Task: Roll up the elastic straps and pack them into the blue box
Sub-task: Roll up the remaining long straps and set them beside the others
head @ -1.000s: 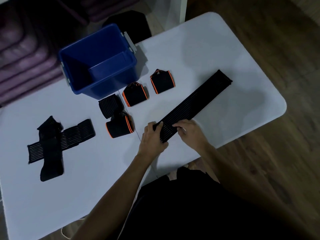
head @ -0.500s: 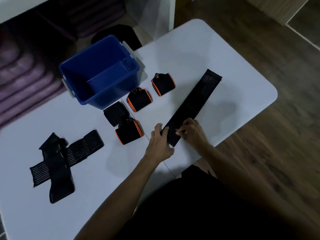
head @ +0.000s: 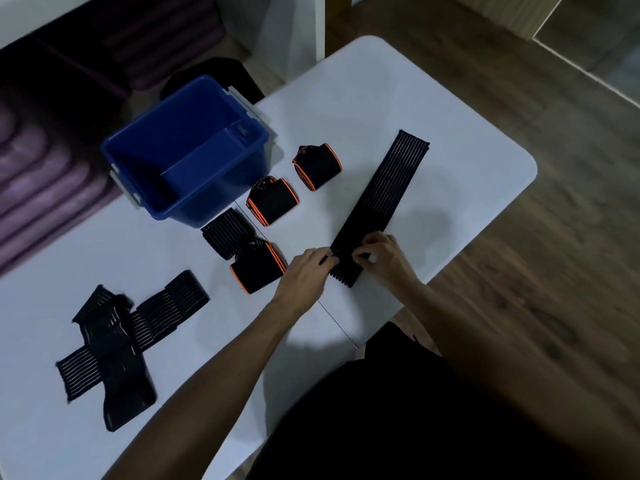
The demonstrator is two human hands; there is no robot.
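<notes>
Head view: a white rounded-corner counter point(head: 398, 98) stands on a brown wood-plank floor point(head: 554, 271), with stacked purple cushions point(head: 41, 174) in shadow at the far left. Since a second ago, the near end of the long black ribbed elastic strap point(head: 381, 202) has been turned over into a short fold. The left hand point(head: 304, 271) and right hand point(head: 384, 254) both pinch that folded end with curled fingers, the rest lying flat and diagonal across the counter. The empty blue plastic box point(head: 207, 199) sits well apart, three orange-edged rolled straps point(head: 272, 200) beside it.
</notes>
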